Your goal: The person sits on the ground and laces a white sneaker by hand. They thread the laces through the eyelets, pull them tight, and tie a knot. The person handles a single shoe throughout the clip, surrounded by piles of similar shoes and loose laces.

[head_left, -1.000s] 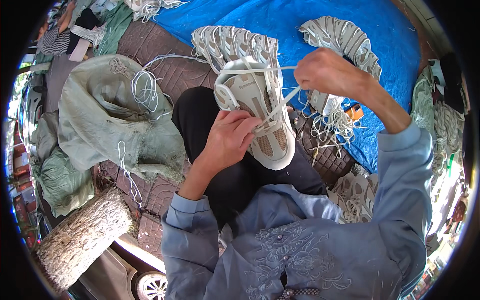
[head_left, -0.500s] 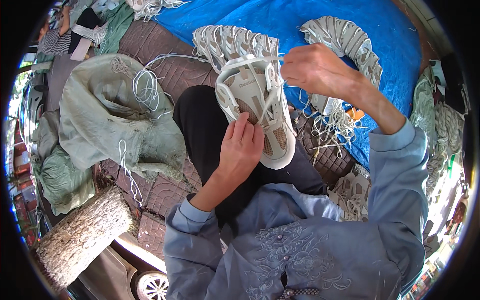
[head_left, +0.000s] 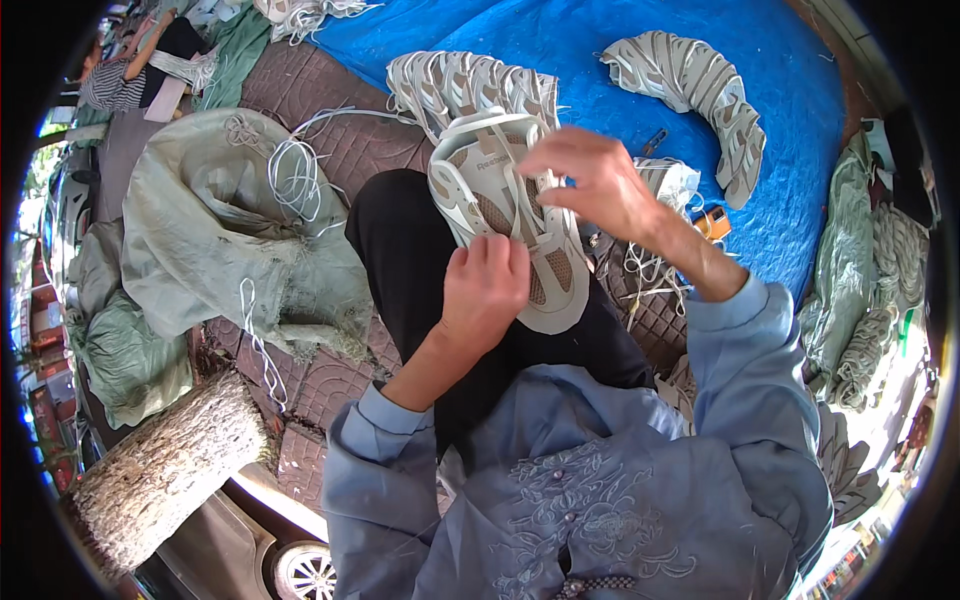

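Observation:
A white, grey and tan sneaker [head_left: 560, 290] rests sole down across my dark-trousered lap, toe toward me. A flat pale shoelace [head_left: 519, 200] rises from its lower eyelets and lies loosely over the tongue. My left hand [head_left: 487, 290] is closed at the lower eyelets, its curled fingers pinching the shoelace; the fingertips are partly hidden. Over the shoe's right eyelet flap, my right hand [head_left: 590, 178] is slightly blurred, its thumb apart from its bent fingers. Those fingertips are beside the lace, with nothing plainly gripped.
Sneakers stand in a packed row [head_left: 470, 85] beyond the shoe and in a curved row [head_left: 715, 95] on a blue tarp [head_left: 560, 50]. White laces [head_left: 650, 265] and an orange object [head_left: 713, 223] lie right. A sack [head_left: 200, 230] and rough log [head_left: 170, 470] are left; another person [head_left: 125, 80] sits far left.
My right hand has moved left and down toward the shoe's tongue. The shoelace, earlier stretched to that hand, now hangs slack over the tongue. My left hand stays nearly in place.

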Available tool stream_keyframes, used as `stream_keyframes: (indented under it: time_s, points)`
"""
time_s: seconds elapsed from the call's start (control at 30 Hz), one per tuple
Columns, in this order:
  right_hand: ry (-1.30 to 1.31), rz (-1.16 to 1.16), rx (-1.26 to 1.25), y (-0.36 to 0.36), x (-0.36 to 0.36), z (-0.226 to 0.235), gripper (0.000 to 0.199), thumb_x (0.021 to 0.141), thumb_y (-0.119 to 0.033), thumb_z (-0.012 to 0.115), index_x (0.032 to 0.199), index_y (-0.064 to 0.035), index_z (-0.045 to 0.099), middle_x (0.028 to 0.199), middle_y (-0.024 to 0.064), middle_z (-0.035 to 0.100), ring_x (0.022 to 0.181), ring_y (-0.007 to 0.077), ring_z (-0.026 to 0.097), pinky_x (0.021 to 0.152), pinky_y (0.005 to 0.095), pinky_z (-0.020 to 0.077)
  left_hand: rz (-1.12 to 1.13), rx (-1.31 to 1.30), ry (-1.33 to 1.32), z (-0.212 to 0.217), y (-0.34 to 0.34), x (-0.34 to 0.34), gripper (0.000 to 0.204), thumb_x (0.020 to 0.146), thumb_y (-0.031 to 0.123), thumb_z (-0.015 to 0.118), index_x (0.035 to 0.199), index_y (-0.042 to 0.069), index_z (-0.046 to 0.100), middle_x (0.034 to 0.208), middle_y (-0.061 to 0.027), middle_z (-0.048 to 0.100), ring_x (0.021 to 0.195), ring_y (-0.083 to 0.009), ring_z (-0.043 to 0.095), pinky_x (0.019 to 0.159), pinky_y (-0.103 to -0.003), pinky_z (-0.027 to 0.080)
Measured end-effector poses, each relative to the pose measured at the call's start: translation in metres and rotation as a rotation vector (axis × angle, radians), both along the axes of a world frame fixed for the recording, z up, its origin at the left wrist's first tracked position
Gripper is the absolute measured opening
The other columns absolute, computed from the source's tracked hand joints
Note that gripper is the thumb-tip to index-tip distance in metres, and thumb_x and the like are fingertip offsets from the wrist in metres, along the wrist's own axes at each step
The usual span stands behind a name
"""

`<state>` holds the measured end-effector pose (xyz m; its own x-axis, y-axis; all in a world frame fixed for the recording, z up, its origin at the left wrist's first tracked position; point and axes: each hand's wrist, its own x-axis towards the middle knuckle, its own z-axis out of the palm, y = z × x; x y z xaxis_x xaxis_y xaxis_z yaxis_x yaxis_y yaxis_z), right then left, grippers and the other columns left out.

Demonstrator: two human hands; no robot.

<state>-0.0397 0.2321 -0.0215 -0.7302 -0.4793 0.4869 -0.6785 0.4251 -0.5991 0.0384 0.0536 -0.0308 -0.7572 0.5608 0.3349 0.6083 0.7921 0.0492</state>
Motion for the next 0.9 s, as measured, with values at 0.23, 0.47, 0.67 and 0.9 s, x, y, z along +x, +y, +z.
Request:
stream_keyframes:
  time_s: [0.23, 0.47, 0.67, 0.9]
  points:
    - [-0.229, 0.04, -0.049, -0.022, 0.051, -0.013, 0.037, 0.061, 0.001, 0.064, 0.096, -0.0086, 0.057, 0.074, 0.0056, 0.059, 0.067, 0.0201, 0.059, 0.059, 0.0303, 0.0483, 0.098, 0.585, -0.156, -0.014, -0.003, 0.005, 0.014, 0.065, -0.003, 0.058, 0.075, 0.004, 0.051, 0.063, -0.0078, 0.048, 0.051, -0.0244, 0.051, 0.044, -0.033, 0.043]
    - [0.035, 0.058, 0.137, -0.037, 0.046, -0.021, 0.032, 0.065, -0.003, 0.058, 0.095, -0.0118, 0.058, 0.064, 0.0036, 0.057, 0.06, 0.0206, 0.059, 0.052, 0.0326, 0.0475, 0.233, 0.731, -0.242, -0.016, -0.008, 0.015, 0.017, 0.068, -0.007, 0.056, 0.082, 0.004, 0.054, 0.071, -0.0092, 0.052, 0.059, -0.0227, 0.055, 0.051, -0.031, 0.044]
    - [-0.633, 0.127, -0.057, -0.033, 0.039, -0.01, 0.032, 0.063, 0.0, 0.057, 0.094, -0.0078, 0.059, 0.056, 0.0031, 0.055, 0.051, 0.0156, 0.056, 0.051, 0.0297, 0.0458, 0.216, 0.669, -0.187, -0.022, -0.004, 0.028, 0.027, 0.066, -0.004, 0.063, 0.09, 0.004, 0.055, 0.081, -0.0093, 0.055, 0.067, -0.0225, 0.057, 0.058, -0.03, 0.047]
    - [-0.813, 0.113, -0.123, -0.03, 0.033, -0.006, 0.043, 0.056, 0.009, 0.055, 0.097, -0.0035, 0.058, 0.059, 0.001, 0.053, 0.055, 0.005, 0.048, 0.052, 0.021, 0.0412, 0.165, 0.416, 0.061, -0.027, 0.004, 0.021, 0.025, 0.064, -0.002, 0.063, 0.086, 0.004, 0.053, 0.077, -0.0083, 0.053, 0.065, -0.0227, 0.055, 0.052, -0.031, 0.046]
